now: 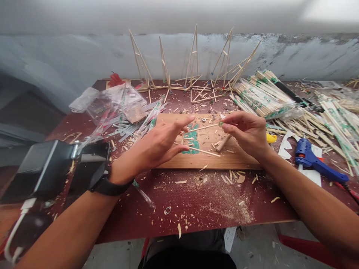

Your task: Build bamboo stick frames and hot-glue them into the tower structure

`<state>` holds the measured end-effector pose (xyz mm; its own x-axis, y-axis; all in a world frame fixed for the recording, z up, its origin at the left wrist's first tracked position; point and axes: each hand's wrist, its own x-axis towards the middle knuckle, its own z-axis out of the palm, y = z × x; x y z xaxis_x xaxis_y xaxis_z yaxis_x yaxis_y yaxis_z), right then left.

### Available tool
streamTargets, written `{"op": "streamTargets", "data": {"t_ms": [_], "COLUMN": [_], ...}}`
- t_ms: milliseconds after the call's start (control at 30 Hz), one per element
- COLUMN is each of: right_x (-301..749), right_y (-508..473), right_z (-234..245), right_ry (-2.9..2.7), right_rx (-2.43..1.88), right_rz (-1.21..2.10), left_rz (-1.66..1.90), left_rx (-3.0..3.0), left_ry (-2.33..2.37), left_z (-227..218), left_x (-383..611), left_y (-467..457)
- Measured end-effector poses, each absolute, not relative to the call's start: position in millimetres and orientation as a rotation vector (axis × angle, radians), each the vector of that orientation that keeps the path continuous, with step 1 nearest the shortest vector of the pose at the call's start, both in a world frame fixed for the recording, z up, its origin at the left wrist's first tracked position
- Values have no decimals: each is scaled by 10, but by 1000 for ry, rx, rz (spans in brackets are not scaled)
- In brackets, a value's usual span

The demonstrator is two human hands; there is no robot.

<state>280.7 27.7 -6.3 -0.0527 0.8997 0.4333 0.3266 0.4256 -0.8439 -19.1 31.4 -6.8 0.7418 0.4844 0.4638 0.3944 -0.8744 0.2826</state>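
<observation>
My left hand (155, 144), with a black watch on its wrist, grips a small frame of thin wooden sticks (206, 152) between thumb and fingers. Two long sticks of the frame point right, with short crosspieces near my fingers. At the tip of the upper stick, my right hand (248, 130) pinches a small greenish round piece (220, 123). Its exact kind is too small to make out. Both hands are over a wooden board (174, 163) with a green printed mark. A thicker tapered wooden piece (223, 143) and a small metal ring-like part (203, 120) lie on the board.
Several stick structures (193, 56) stand along the wall. Bagged chopsticks (269, 95) and a blue glue gun (311, 157) lie right. Plastic bags (120, 101), a phone (94, 157) and a black box (39, 168) with a white cable are left. Wood shavings litter the red table (174, 220).
</observation>
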Motion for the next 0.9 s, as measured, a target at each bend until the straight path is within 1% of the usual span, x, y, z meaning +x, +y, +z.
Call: {"op": "streamTargets", "data": {"t_ms": [400, 900], "right_x": [2822, 2838], "right_y": [280, 296], "right_z": [-62, -90], "right_ry": [-1647, -1590], "right_rx": [-1058, -1061], "right_rz": [657, 718], "left_rz": [853, 857], "left_rx": [2821, 2842], "left_ry": [711, 710], "left_z": [-69, -37], "left_x": [-184, -188], "left_y": [313, 307]}}
